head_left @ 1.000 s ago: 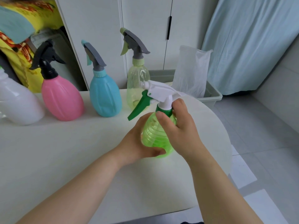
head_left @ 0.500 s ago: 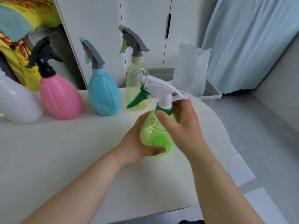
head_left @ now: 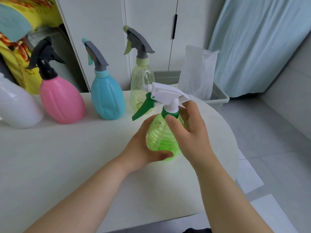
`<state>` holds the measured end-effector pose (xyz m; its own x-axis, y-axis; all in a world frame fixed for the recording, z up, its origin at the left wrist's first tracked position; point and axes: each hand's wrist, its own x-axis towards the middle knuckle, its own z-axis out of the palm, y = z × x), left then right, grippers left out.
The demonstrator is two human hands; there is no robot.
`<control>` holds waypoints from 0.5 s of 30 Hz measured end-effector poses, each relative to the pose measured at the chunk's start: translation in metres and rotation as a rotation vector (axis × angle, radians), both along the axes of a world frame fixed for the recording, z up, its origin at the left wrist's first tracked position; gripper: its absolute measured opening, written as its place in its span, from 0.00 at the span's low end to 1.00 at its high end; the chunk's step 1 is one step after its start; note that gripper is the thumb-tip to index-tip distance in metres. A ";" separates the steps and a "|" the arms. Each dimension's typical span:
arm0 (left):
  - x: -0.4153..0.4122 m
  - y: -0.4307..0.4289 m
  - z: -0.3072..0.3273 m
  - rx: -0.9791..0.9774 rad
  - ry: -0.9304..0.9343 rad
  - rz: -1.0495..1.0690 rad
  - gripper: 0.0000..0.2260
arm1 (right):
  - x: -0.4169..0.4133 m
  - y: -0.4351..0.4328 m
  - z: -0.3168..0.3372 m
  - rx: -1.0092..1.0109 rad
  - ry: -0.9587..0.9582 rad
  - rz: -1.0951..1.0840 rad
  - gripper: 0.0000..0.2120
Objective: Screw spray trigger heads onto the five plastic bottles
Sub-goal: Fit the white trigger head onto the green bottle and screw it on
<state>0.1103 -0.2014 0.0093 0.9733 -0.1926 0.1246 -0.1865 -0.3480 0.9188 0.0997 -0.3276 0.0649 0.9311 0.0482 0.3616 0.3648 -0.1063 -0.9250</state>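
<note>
Matte off-white bench (head_left: pixel 67 157) with a rounded edge takes up most of the view, with smooth white cabinet doors (head_left: pixel 101 22) behind it and a soft pale blue curtain (head_left: pixel 260 39) hanging off to the right. Down on the floor past the bench there's a grey plastic bin (head_left: pixel 218 96) with a crinkly clear bag (head_left: pixel 196 71) standing up in it. Four bottles are lined up along the back of the bench, all upright: a fat glossy white bottle (head_left: pixel 15 108) cut off at the left edge, an egg-shaped pink bottle (head_left: pixel 62 101) with a black trigger, a ribbed blue bottle (head_left: pixel 107 98) with a grey trigger, and a see-through pale yellow bottle (head_left: pixel 141 81) with a grey trigger too. Nearer the front edge sits the fifth one, a translucent green bottle (head_left: pixel 161 138) with ridged rings round its belly, standing on the bench. The left hand (head_left: pixel 143 148) is wrapped round its lower body, thumb across the front. The right hand (head_left: pixel 190 132) has its thumb and curled fingers pinching the neck, right under the white trigger head (head_left: pixel 165 95) with its green lever pointing left. The thumb tip is on the dark green collar (head_left: pixel 168 113).
</note>
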 end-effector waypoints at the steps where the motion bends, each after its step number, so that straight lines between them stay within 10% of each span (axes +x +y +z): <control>1: 0.000 0.000 0.000 -0.006 -0.001 -0.007 0.34 | -0.002 -0.002 0.001 0.005 -0.002 0.035 0.10; 15: 0.003 0.001 0.001 0.028 0.015 -0.029 0.36 | -0.003 0.001 -0.005 0.061 -0.010 -0.131 0.14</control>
